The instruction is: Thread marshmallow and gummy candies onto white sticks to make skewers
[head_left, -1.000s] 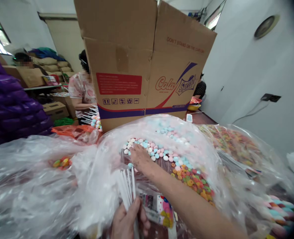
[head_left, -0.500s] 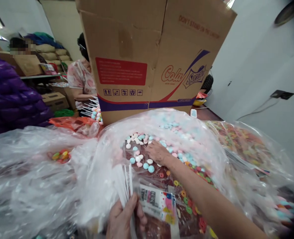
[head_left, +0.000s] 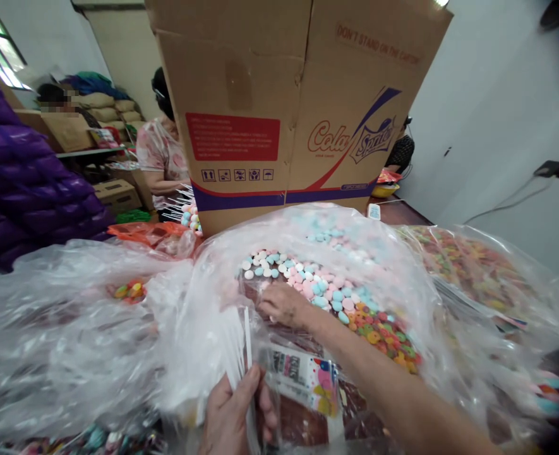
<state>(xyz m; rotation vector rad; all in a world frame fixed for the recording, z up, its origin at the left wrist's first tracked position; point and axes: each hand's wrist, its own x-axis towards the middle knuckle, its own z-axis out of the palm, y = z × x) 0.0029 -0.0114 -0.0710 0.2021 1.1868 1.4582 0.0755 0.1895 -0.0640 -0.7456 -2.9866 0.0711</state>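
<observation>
My left hand (head_left: 239,411) is closed round a bunch of thin white sticks (head_left: 234,341), which point up and away from me. Beside its fingers lies a clear plastic packet with a printed label (head_left: 302,379). My right hand (head_left: 283,304) hovers low over the brown tabletop, fingers curled together; what they pinch, if anything, is too small to make out. Just beyond it are pink, white and blue round candies (head_left: 317,281), spilling from a large clear plastic bag (head_left: 208,284). Colourful ring-shaped gummies (head_left: 388,338) are heaped to the right, past my forearm.
A tall cardboard carton (head_left: 288,82) stands behind the candies. More clear plastic (head_left: 71,354) covers the left side, and a bag of gummies (head_left: 478,272) lies at right. A person (head_left: 158,155) stands beyond the carton, near candy sticks (head_left: 189,212). Purple padded material (head_left: 28,170) rises at far left.
My right hand has drawn left and nearer, its fingers curling in. The loose candies around it no longer show there, and the gummies now lie heaped together. My left hand keeps the sticks.
</observation>
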